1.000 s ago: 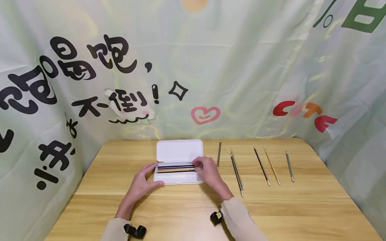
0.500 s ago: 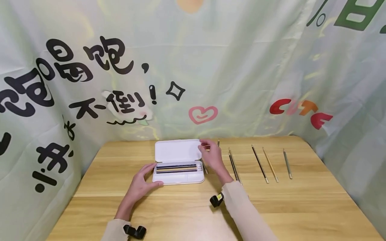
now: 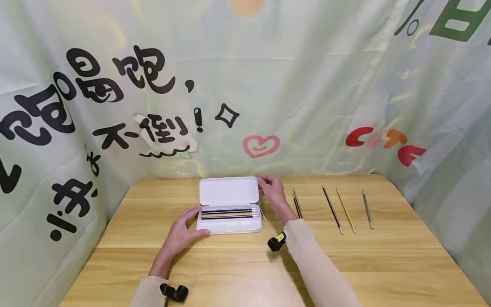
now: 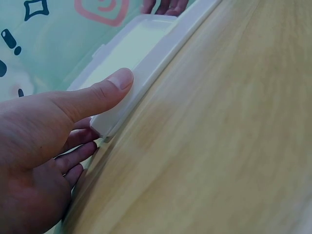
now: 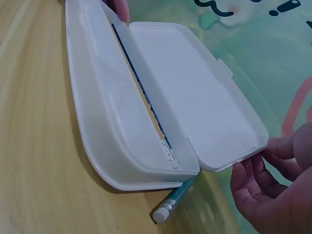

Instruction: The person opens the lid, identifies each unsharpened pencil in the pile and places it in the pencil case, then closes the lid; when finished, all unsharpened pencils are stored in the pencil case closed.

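Note:
A white pencil case [image 3: 230, 227] lies opened out on the table, its lid [image 3: 229, 190] tilted back. Several pencils [image 3: 226, 214], dark and yellow, lie side by side in its rear part. My left hand [image 3: 180, 236] holds the case's left end; in the left wrist view the thumb [image 4: 117, 80] lies along the front edge and the fingers are around the end. At the lid's right corner, my right hand [image 5: 282, 180] pinches the edge with curled fingers. A teal pencil [image 5: 173, 200] with a white eraser sticks out beside the case's right end.
Right of the case, two pencils [image 3: 297, 204] lie close together, partly hidden by my right arm. Farther right are a black pencil [image 3: 333, 209], a yellow pencil [image 3: 346, 211] and a grey pencil [image 3: 368, 209]. A printed curtain [image 3: 307, 94] hangs behind the table [image 3: 230, 264].
My right hand has moved from the pencils inside the case up to the lid's right corner. The pencils' eraser ends now show. My left hand stays at the case's left end.

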### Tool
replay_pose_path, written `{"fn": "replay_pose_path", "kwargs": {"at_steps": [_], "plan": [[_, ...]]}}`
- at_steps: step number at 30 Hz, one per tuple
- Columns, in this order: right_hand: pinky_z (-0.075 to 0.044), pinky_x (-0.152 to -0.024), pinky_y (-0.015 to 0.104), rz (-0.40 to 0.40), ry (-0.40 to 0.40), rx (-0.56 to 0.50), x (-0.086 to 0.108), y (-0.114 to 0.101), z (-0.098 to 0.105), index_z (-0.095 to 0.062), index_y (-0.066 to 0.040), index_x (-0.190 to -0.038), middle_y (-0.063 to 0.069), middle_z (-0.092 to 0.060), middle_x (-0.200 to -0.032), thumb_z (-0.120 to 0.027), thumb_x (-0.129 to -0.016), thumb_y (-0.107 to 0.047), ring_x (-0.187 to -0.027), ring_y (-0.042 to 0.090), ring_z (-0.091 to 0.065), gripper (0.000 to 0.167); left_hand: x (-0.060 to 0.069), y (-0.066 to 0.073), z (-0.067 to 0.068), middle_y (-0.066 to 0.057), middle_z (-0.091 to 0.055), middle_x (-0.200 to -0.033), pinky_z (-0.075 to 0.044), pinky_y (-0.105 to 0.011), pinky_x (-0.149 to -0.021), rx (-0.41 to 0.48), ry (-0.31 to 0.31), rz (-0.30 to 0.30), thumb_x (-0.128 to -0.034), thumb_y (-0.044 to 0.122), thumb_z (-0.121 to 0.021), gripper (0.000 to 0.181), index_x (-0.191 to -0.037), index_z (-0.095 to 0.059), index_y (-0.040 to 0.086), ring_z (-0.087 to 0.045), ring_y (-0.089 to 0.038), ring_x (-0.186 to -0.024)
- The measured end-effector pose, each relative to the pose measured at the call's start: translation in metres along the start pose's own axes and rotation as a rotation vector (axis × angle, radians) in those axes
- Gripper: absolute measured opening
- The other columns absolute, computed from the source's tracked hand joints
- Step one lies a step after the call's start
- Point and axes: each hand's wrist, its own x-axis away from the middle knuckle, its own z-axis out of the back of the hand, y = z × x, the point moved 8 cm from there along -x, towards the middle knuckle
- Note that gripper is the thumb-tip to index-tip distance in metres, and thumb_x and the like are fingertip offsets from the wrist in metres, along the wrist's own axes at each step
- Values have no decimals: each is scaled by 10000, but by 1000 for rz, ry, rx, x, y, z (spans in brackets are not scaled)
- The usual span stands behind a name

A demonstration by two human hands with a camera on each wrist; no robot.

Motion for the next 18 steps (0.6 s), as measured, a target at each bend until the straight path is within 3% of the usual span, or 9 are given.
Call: {"fn": "replay_pose_path", "kwargs": {"at_steps": [13,18], "plan": [[-541,-953,543,67,-109,-67,18,-12,2,-667,88,-1117,160,-668,-1034,-594,-1054,-150,-919,273,-657,257,-1,2,-1,-149,-514,-1503,-301,-628,-1160,-3,-13,27,-721,343,-954,893,-1478,-553,89,-417,-395,-1423],[-547,-966,495,101,-165,-2,32,-15,5,-687,90,-1089,166,-672,-1037,-616,-1045,-156,-965,297,-637,260,0,-1,0,-145,-503,-1521,-277,-616,-1175,-4,-10,46,-714,346,-958,905,-1479,-546,92,-398,-386,-1442]]}}
